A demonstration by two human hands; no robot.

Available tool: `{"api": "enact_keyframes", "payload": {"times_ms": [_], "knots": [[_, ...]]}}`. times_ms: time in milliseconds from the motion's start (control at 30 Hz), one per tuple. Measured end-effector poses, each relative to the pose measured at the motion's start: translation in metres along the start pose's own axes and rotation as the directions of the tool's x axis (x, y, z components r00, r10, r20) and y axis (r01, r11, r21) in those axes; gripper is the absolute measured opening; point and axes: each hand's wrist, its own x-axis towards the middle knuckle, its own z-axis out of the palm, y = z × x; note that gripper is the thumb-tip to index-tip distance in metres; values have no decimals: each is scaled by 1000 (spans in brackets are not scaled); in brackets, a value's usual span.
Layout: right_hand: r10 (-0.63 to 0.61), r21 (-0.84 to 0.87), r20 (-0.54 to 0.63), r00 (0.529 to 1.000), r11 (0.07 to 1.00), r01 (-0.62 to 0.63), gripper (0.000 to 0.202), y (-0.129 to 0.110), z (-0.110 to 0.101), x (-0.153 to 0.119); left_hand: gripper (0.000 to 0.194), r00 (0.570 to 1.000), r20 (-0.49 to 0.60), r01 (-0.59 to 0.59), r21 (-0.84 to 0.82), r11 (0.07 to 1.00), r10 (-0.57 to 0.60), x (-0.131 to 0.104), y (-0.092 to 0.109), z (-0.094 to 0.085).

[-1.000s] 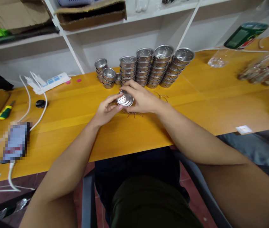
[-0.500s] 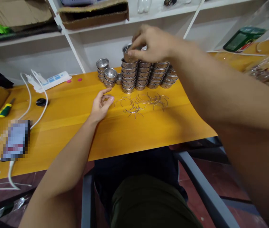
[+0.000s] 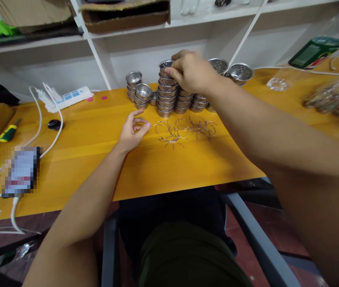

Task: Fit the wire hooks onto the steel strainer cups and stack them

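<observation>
Steel has just come down at twelve o'clock, reading from the seat; the top cup [image 3: 162, 71], a perforated one held above the front stack [image 3: 166, 99] half a second ago, now looks seated in it; for the work in hand, I judge, this means the column is taller by one cup, or very nearly so. Nearest lies the yellow-brown desk [image 3: 163, 175]; over it, between eleven and twelve, the left hand [image 3: 132, 129] has stayed about where it was, fingers loosely curled, thumb apart from them, nothing held; just beside its fingertips, toward twelve, thin curved wires [image 3: 173, 140] lie scattered and crossing one another, well short of the cups. Beyond them the right hand [image 3: 190, 71] reaches over from the three o'clock side, lower than it was; thumb in front, fingers behind, it pinches the top cup at the right of its rim; how firmly, I cannot tell. Farther stacks [image 3: 183, 104] stand just to the right of that column, partly hidden by the hand and forearm; two shorter stacks [image 3: 143, 92] stand to its left; a power strip [image 3: 75, 97] lies toward eleven, a green-labelled bottle [image 3: 315, 52] toward one; a cardboard box [image 3: 127, 20] sits farthest off, on the shelf past the stacks.
</observation>
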Motion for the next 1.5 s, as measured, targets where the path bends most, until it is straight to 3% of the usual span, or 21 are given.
{"api": "enact_keyframes", "payload": {"times_ms": [100, 333, 433, 500, 567, 633, 667, 767, 867, 933, 1067, 1233, 1367, 1433, 1500], "knots": [[59, -182, 18, 998, 982, -55, 57, -6, 1, 1, 83, 999, 24, 24, -4, 1000, -24, 0, 0, 0], [73, -294, 98, 992, 955, -41, 53, -30, -2, 0, 73, 998, 31, 49, -1, 999, -49, 0, 1, 3], [143, -322, 161, 976, 943, -85, 48, -47, -11, -6, 71, 998, 29, 56, 10, 998, -56, -1, 0, 2], [162, -318, 89, 983, 940, -126, 50, -63, -14, -13, 71, 999, 27, 47, 16, 999, -47, -1, -4, 0], [86, -297, -45, 995, 950, -96, 51, -84, -10, -21, 70, 1000, 13, 16, 28, 999, -17, 1, -10, -3], [-1, -255, -71, 997, 967, -17, 45, -104, 8, -27, 69, 999, -35, -32, 52, 998, 34, 5, -19, -6], [-12, -210, -4, 1000, 978, 10, 44, -113, 23, -29, 70, 996, -71, -56, 70, 996, 61, 7, -23, -9], [132, -78, 159, 978, 990, -121, 60, -122, 79, -25, 76, 972, -198, -97, 143, 985, 124, 16, -38, -18], [344, -95, 246, 906, 939, -331, 80, -106, 129, -9, 81, 948, -278, -101, 188, 977, 151, 22, -48, -25], [403, -130, 262, 877, 915, -381, 72, -93, 149, 5, 83, 942, -298, -96, 191, 977, 151, 23, -53, -27], [422, -143, 212, 881, 905, -400, 52, -79, 168, 20, 83, 940, -316, -78, 178, 981, 132, 22, -56, -26], [344, -132, 193, 919, 937, -323, 35, -84, 171, 11, 71, 936, -344, -10, 190, 982, 76, 24, -56, -30], [159, -14, 244, 957, 987, -160, 18, -97, 151, -15, 79, 923, -386, 71, 180, 981, 4, 26, -56, -36], [53, 94, 277, 959, 992, -82, 10, -106, 137, -32, 89, 947, -319, 91, 145, 985, -41, 25, -53, -36], [-12, 190, 294, 956, 981, -46, 5, -114, 122, -51, 98, 986, -153, 83, 106, 991, -67, 22, -46, -34]]}}
